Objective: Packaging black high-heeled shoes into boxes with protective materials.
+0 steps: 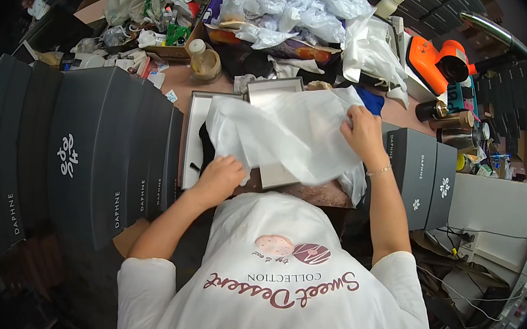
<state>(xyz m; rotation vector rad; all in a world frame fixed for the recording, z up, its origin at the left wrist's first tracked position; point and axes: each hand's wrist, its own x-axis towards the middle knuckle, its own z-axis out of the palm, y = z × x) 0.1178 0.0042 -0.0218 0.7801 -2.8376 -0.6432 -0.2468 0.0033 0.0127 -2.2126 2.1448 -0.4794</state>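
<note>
Head view shows the right hand (363,131) pinching the top edge of a big white tissue sheet (285,135), fingers closed on it. The left hand (221,176) grips the sheet's bottom corner, fingers curled shut. The sheet hangs over an open grey box (278,91) and its white lid (193,139) on the brown table (179,80). Tall stacks of dark boxes (87,147) crowd the left side, and two more dark boxes (424,173) press in on the right. Crumpled plastic bags (285,5) and an orange tool (441,61) fill the far edge.
</note>
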